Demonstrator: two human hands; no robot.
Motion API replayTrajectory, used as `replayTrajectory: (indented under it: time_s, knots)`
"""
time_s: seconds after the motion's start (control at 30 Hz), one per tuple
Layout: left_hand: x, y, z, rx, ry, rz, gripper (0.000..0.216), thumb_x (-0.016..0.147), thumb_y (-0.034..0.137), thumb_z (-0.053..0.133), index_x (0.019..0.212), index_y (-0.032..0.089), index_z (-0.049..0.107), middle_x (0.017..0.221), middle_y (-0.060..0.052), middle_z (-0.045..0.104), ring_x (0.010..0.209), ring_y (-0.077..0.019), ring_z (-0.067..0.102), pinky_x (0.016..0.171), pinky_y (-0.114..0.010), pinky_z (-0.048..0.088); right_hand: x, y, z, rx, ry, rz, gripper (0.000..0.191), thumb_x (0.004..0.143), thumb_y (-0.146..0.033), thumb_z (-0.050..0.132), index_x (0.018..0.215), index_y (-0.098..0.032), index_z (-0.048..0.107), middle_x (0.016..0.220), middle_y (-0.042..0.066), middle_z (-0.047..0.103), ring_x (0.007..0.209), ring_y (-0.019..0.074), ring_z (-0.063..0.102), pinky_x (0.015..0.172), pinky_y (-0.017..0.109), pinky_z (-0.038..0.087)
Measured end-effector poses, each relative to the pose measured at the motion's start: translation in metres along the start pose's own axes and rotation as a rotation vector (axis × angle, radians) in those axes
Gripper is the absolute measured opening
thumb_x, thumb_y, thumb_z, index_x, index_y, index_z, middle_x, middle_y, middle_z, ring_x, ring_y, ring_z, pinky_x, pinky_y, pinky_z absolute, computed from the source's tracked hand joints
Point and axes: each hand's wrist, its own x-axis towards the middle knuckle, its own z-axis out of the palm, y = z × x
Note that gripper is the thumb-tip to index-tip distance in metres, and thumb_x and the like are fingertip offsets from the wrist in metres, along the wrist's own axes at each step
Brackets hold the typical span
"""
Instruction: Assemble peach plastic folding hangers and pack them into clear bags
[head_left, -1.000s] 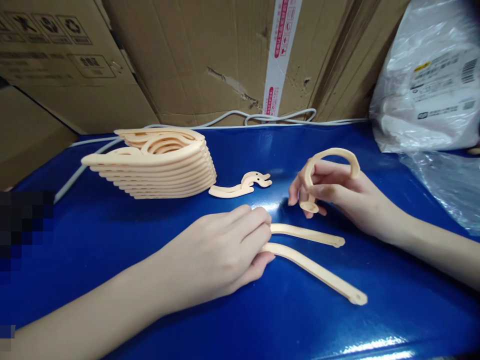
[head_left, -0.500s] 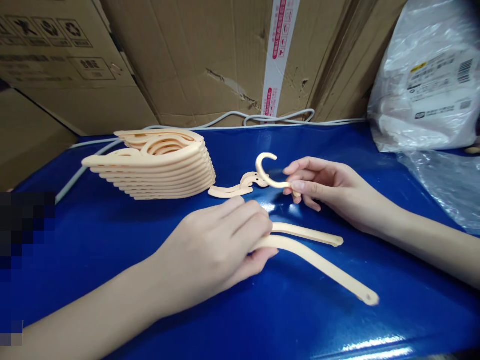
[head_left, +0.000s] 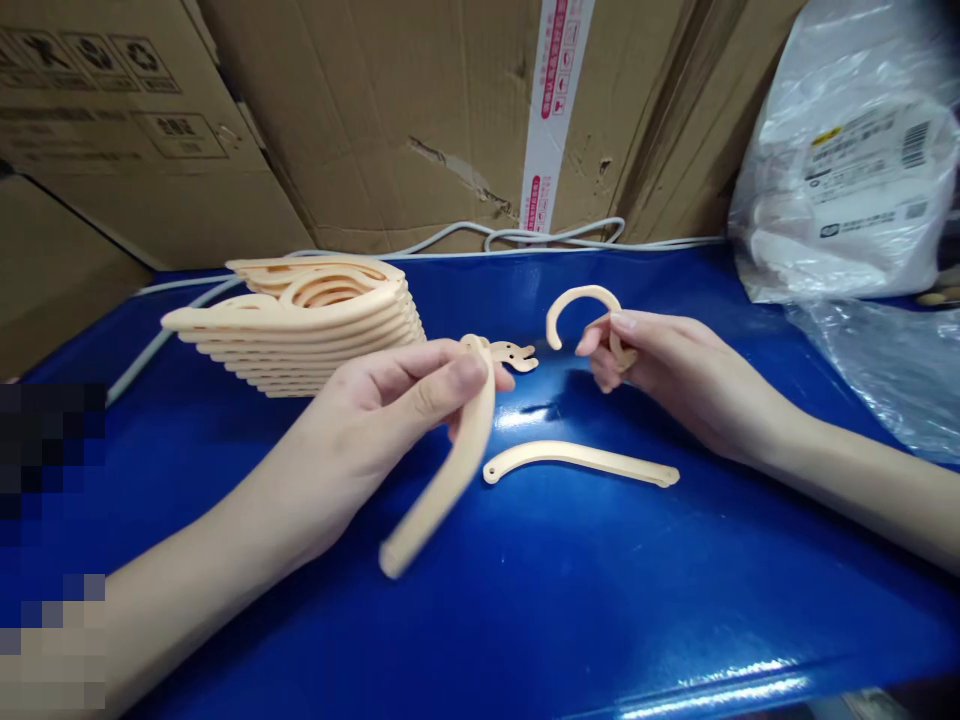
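Between thumb and fingers, my left hand [head_left: 420, 400] grips a cream plastic hanger arm [head_left: 450, 470], curved at the top and slanting down to the left. My right hand [head_left: 652, 360] pinches a cream hanger hook [head_left: 585, 293], its curl opening downward to the left. A second hanger arm [head_left: 577, 455] lies on the blue table between and below the hands, a hole showing at its left end. Just behind my left fingers, a small flat piece with holes [head_left: 514, 355] rests on the table, partly hidden by the hand.
A neat stack of cream hangers [head_left: 315, 320] stands at the back left, behind my left hand. White cable [head_left: 442, 238] runs along the back before cardboard boxes [head_left: 420, 120]. A plastic-wrapped package [head_left: 847, 170] sits at the right rear on the blue tabletop [head_left: 600, 600].
My left hand has lifted one hanger arm and turned it, so its free end swings from lower right to lower left. My right hand has rotated the hook and shifted slightly right.
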Motion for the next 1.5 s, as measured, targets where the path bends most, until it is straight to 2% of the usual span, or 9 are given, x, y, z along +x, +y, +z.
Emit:
replayTrajectory:
  time_s: [0.13,0.27,0.33,0.43,0.57,0.73,1.0,1.2,1.5]
  knots:
    - [-0.003,0.003,0.004,0.105,-0.115,-0.018,0.045,0.104,0.053,0.044,0.079,0.02,0.059,0.06,0.006,0.057,0.047,-0.0062,0.048,0.046,-0.016,0.037,0.004,-0.007,-0.001,-0.139,0.079,0.01,0.031,0.096,-0.042,0.059,0.08,-0.023,0.078,0.075,0.002,0.054,0.072,0.0161,0.047,0.07,0.03,0.038]
    - [-0.006,-0.002,0.005,0.583,-0.093,0.216,0.035,0.106,0.039,0.043,0.079,0.02,0.056,0.057,0.008,0.048,0.049,-0.0081,0.045,0.05,-0.02,0.034,0.009,-0.013,0.006,-0.043,0.049,0.082,0.017,0.091,-0.031,0.065,0.081,-0.022,0.076,0.071,0.001,0.054,0.067,0.0153,0.045,0.064,0.03,0.036]
    - [-0.007,-0.009,0.003,0.82,-0.09,0.326,0.026,0.103,0.033,0.048,0.082,0.021,0.056,0.06,0.008,0.051,0.052,-0.0089,0.048,0.052,-0.022,0.032,0.011,-0.011,0.012,0.054,0.008,0.093,0.013,0.09,-0.026,0.066,0.082,-0.021,0.075,0.071,0.001,0.057,0.066,0.0142,0.047,0.063,0.028,0.038]
    - [-0.007,-0.019,0.001,0.986,-0.062,0.424,0.019,0.104,0.031,0.047,0.093,0.022,0.06,0.07,0.006,0.063,0.061,-0.0123,0.059,0.054,-0.024,0.033,0.013,-0.006,0.018,0.167,-0.068,0.11,0.013,0.091,-0.026,0.067,0.085,-0.018,0.075,0.075,0.002,0.06,0.07,0.0124,0.05,0.061,0.024,0.04]
    - [-0.005,-0.025,0.001,1.03,-0.028,0.492,0.03,0.108,0.036,0.041,0.105,0.021,0.067,0.095,0.0,0.074,0.086,-0.018,0.069,0.065,-0.027,0.042,0.014,0.001,0.018,0.263,-0.131,0.131,0.012,0.092,-0.027,0.07,0.091,-0.018,0.078,0.081,0.001,0.063,0.073,0.0097,0.054,0.058,0.019,0.042]
    - [-0.004,-0.023,0.004,1.015,-0.037,0.521,0.028,0.107,0.039,0.046,0.112,0.021,0.067,0.121,-0.001,0.073,0.108,-0.0206,0.066,0.088,-0.03,0.048,0.013,0.004,0.016,0.276,-0.097,0.123,0.011,0.083,-0.023,0.081,0.091,-0.018,0.075,0.08,-0.001,0.066,0.069,0.0074,0.057,0.058,0.017,0.045]
    - [-0.002,-0.023,0.006,0.968,-0.092,0.564,0.024,0.107,0.024,0.043,0.122,0.02,0.061,0.129,-0.002,0.069,0.119,-0.0185,0.062,0.102,-0.031,0.041,0.013,0.003,0.013,0.337,-0.087,0.13,0.022,0.08,-0.017,0.082,0.087,-0.019,0.061,0.072,-0.004,0.066,0.064,0.0069,0.057,0.062,0.017,0.046]
    - [-0.005,-0.024,0.006,0.957,-0.067,0.583,0.028,0.107,0.023,0.042,0.13,0.017,0.056,0.128,-0.002,0.068,0.114,-0.0177,0.063,0.099,-0.03,0.044,0.013,0.004,0.012,0.314,-0.087,0.144,0.038,0.08,-0.018,0.082,0.113,-0.019,0.063,0.077,-0.003,0.071,0.064,0.0072,0.057,0.064,0.02,0.046]
    - [-0.003,-0.028,0.004,1.027,-0.091,0.648,0.028,0.107,0.022,0.043,0.13,0.017,0.058,0.129,-0.006,0.068,0.123,-0.0212,0.06,0.107,-0.033,0.043,0.014,0.003,0.011,0.248,-0.121,0.147,0.05,0.079,-0.02,0.083,0.124,-0.017,0.062,0.079,-0.004,0.071,0.064,0.0088,0.056,0.063,0.025,0.045]
